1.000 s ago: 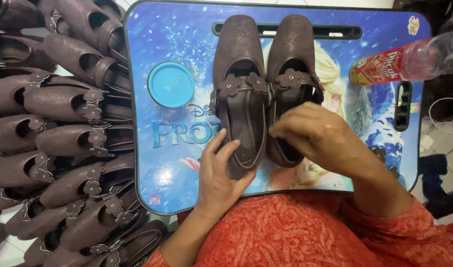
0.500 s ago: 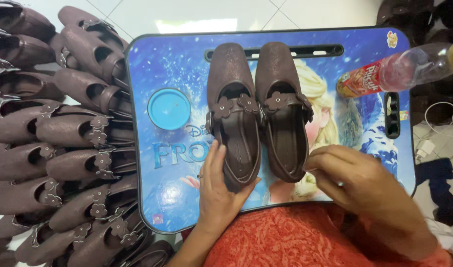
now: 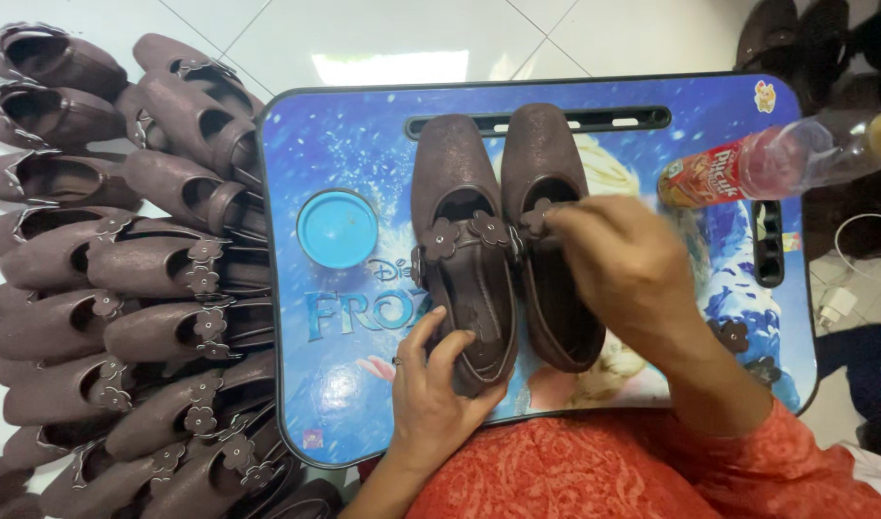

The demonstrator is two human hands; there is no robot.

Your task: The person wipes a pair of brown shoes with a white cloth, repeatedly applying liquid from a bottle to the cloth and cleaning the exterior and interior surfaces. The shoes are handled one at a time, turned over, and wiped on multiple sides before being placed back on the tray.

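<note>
Two brown shoes (image 3: 498, 240) lie side by side on one blue lap tray (image 3: 344, 144), with one round blue lid (image 3: 338, 229), one plastic bottle (image 3: 767, 163) and two hands (image 3: 440, 384), while beside the tray lies a heap of over a dozen more brown shoes (image 3: 123, 279), too overlapped to count exactly.

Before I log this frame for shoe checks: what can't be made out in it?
Head view only:
- Right shoe: its strap and flower trim are mostly covered by the right hand.
- Left shoe: the heel end is hidden under the left hand fingers.
- Plastic bottle: motion-blurred, and its cap end is cut by the right edge.
- Pile of shoes: cut off by the left and bottom edges.
</note>
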